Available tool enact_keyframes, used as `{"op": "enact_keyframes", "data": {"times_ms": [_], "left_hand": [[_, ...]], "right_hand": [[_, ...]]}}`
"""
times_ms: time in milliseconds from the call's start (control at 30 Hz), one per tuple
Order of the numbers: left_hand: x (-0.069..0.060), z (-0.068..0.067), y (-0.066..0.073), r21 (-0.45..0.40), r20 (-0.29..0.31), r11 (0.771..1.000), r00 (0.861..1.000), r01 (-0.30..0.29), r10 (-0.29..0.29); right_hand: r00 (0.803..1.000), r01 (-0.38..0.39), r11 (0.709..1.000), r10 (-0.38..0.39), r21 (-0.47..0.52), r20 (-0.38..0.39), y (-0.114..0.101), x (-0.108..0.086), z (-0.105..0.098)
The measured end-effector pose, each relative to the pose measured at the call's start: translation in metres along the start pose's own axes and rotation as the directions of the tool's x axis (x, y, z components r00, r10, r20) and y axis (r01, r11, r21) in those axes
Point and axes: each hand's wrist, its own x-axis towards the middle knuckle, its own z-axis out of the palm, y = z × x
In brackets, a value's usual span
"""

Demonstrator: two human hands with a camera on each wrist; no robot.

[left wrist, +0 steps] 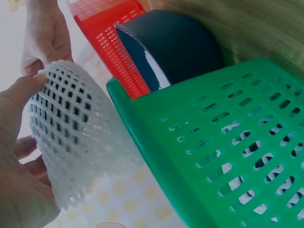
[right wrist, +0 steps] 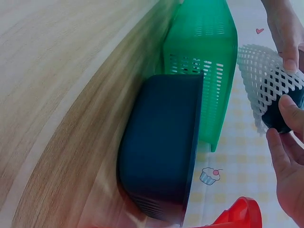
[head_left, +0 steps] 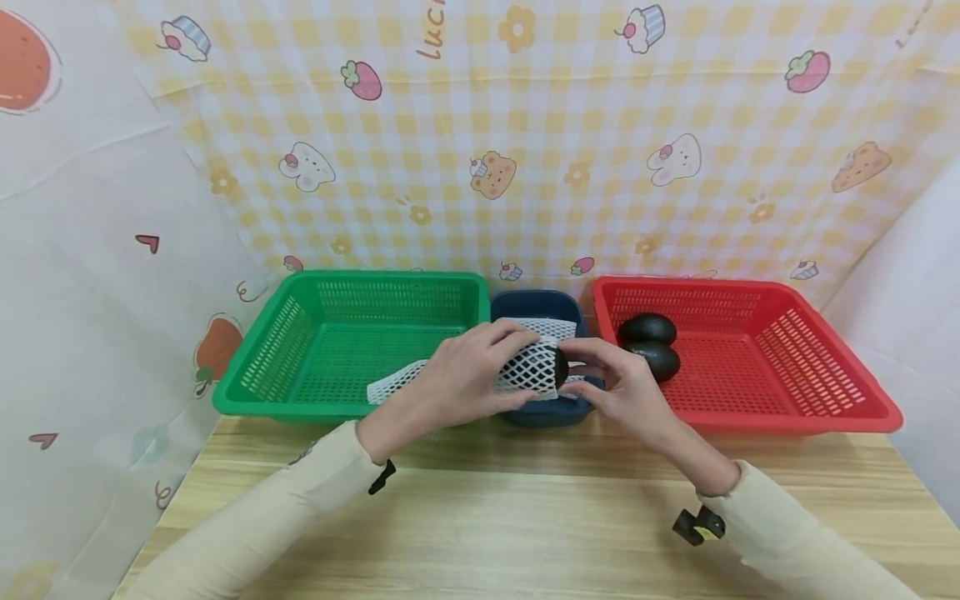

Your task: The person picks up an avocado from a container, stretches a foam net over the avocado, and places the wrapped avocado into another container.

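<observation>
In the head view, a dark avocado [head_left: 562, 367] sits partly inside a white foam net sleeve [head_left: 528, 369] above the navy bin. My left hand [head_left: 472, 371] grips the sleeve around the fruit, thumb below and fingers above. My right hand [head_left: 626, 387] pinches the avocado's bare end between thumb and fingertips. From the right wrist, the dark end [right wrist: 278, 115] pokes out of the net, while the loose sleeve end [left wrist: 109, 147] hangs past my left hand in the left wrist view. Two bare avocados [head_left: 655, 361] lie in the red basket's left side.
A green basket [head_left: 352, 410] stands left, with white foam netting [head_left: 395, 382] inside, partly hidden by my left arm. Between the baskets is a navy bin [head_left: 545, 417] holding more white net sleeves [head_left: 558, 327]. At right stands the red basket [head_left: 757, 422]. All rest on a wooden table [head_left: 525, 517].
</observation>
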Motion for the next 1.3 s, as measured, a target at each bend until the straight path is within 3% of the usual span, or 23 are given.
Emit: {"op": "enact_keyframes", "data": {"times_ms": [500,933,1300], "left_hand": [[0.0,0.0,0.001,-0.009,-0.01,1.0,1.0,0.003,-0.003],[0.002,-0.001,0.003,-0.028,-0.003,1.0,1.0,-0.014,0.014],[0.0,-0.002,0.002,-0.043,0.027,0.999,0.999,-0.027,0.029]], "right_hand": [[1.0,-0.007,1.0,0.008,0.015,-0.03,-0.006,0.005,0.01],[0.999,-0.01,0.997,0.006,-0.07,-0.054,-0.009,0.006,0.016],[0.999,-0.054,0.992,0.053,-0.112,-0.009,-0.01,0.004,0.016]]}}
